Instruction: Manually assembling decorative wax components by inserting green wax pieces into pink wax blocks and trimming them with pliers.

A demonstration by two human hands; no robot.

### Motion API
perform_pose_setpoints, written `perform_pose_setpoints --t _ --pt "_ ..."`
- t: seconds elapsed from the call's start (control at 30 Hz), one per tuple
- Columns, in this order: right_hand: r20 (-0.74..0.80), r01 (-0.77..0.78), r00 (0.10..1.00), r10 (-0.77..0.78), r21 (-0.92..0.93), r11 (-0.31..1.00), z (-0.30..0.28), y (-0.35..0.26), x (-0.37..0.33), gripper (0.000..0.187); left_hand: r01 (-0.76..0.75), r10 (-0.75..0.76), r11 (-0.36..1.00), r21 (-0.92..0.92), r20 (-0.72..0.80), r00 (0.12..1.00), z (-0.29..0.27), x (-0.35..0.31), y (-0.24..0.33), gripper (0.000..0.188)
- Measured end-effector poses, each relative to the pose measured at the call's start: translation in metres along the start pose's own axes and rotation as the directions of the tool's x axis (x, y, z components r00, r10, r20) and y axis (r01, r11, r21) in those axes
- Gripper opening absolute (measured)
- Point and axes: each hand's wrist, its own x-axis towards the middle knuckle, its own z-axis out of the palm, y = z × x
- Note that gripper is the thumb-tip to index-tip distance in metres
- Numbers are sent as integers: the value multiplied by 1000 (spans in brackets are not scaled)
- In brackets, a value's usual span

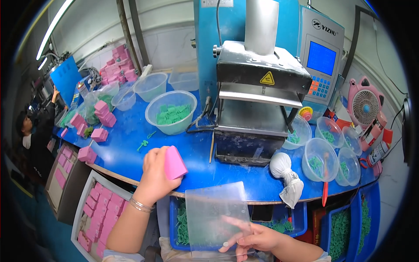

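My left hand [155, 174] is closed around a pink block [174, 163] with slanted sides, just above the near edge of the blue table. Lower right of it, a translucent plastic sheet [211, 198] stands across the table edge. My right hand [257, 239] is behind the sheet's lower right part; its fingers look spread and show blurred through the plastic. A small pale round spot [225, 244] lies near those fingertips; I cannot tell what it is. Two loose green pieces [143, 145] lie on the table beyond my left hand.
A heavy press [253, 146] with a control panel [321, 65] stands ahead. Clear bowls [150, 115] of green pieces flank it. Pink blocks [101, 114] are stacked at left and fill a crate [83, 198]. Blue trays [301, 218] sit below the edge. A person [37, 144] is far left.
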Motion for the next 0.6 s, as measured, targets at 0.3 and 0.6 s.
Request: perform_pose_setpoints --t 0.3,0.6 --pt "19 81 997 -79 -176 981 -22 19 14 59 -542 539 840 -27 -71 839 5 -51 61 48" --pt "7 158 986 -165 -337 928 -23 35 13 35 -598 583 801 -29 -187 791 12 -66 59 31"
